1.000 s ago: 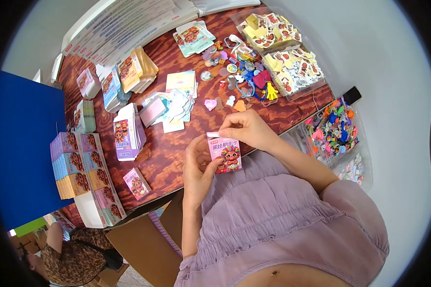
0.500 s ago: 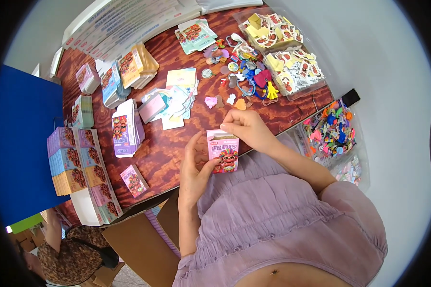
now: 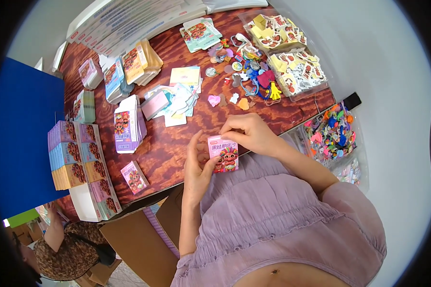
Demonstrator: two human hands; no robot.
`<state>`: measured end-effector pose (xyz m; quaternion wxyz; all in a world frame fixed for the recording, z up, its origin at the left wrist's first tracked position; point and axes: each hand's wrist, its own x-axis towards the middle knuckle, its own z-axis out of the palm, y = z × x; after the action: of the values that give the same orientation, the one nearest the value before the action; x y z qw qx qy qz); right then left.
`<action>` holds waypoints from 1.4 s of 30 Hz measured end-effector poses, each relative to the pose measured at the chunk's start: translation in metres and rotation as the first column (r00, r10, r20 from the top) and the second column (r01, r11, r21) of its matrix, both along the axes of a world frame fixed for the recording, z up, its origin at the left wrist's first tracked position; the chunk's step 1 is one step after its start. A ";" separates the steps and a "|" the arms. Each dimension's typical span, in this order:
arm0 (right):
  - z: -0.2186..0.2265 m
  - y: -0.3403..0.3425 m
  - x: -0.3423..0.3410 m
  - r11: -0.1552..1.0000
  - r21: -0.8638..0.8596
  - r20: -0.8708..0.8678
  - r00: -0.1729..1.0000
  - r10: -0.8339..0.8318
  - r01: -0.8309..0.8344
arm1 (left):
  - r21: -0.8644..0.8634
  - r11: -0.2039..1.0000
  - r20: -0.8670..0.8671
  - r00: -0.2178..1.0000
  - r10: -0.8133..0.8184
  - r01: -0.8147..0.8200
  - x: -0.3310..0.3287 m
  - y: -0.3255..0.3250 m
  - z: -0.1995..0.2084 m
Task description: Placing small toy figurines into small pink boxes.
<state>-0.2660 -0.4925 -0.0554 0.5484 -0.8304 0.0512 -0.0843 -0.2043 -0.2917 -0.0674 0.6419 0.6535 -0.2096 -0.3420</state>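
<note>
Holding the pink box (image 3: 225,156) over the near edge of the table (image 3: 164,155), clasped between thumb and fingers in the grip of the left hand (image 3: 197,170). Touching its top with bent fingers of the right hand (image 3: 246,134); pinching or only pressing, cannot tell. Already formed, seemingly almost closed; perhaps lacking only the last tuck on top. Printed front facing up, long axis running away from body.

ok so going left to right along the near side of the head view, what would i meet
Blue panel → rows of small boxes → lone pink box → left hand → held pink box → right hand → colourful trinkets.
</note>
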 end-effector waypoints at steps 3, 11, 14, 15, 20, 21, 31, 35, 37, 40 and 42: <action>0.000 0.004 -0.004 0.990 0.138 0.076 0.997 0.022 -0.032 | 0.004 0.999 0.010 0.999 0.037 -0.037 0.003 0.001 0.007; -0.012 0.033 -0.018 0.626 0.745 -0.055 0.957 -0.285 0.229 | -0.047 0.998 -0.014 0.999 0.029 -0.030 0.006 -0.008 0.018; -0.019 0.026 -0.021 0.899 0.416 0.096 0.976 -0.196 0.139 | -0.082 0.996 -0.003 0.999 0.041 -0.041 0.006 -0.007 0.020; -0.018 0.025 -0.020 0.898 0.417 0.096 0.975 -0.199 0.142 | -0.058 0.998 0.014 1.000 0.018 -0.018 0.007 -0.004 0.013; -0.020 0.033 -0.009 0.831 0.551 0.031 0.994 -0.107 0.072 | 0.006 1.000 -0.006 1.000 -0.009 0.009 0.007 0.007 0.014; -0.020 0.039 -0.004 0.828 0.558 0.033 0.995 -0.090 0.056 | 0.166 0.985 0.152 0.988 0.030 -0.055 0.005 0.009 0.015; 0.002 0.079 0.048 0.844 0.536 -0.032 0.998 0.062 -0.035 | 0.319 0.510 0.897 0.428 0.111 -0.799 0.036 0.088 0.014; -0.027 0.065 0.041 0.918 0.378 -0.187 0.960 0.206 -0.123 | 0.399 0.338 0.891 0.447 0.074 -0.852 0.060 0.133 -0.012; -0.037 0.061 0.038 0.915 0.385 -0.158 0.968 0.194 -0.120 | 0.528 0.281 0.836 0.549 -0.007 -0.801 0.064 0.143 -0.019; -0.043 0.050 0.029 0.911 0.408 -0.171 0.974 0.148 -0.067 | 0.536 0.266 0.834 0.551 -0.018 -0.801 0.077 0.158 -0.013; -0.046 0.045 0.026 0.892 0.451 -0.237 0.967 0.098 0.020 | 0.520 0.175 0.854 0.502 -0.138 -0.836 0.082 0.161 -0.005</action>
<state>-0.2401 -0.4472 -0.1009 0.7159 -0.6858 0.1220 0.0478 -0.1223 -0.1304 -0.0724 0.0372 0.9933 -0.0266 0.1063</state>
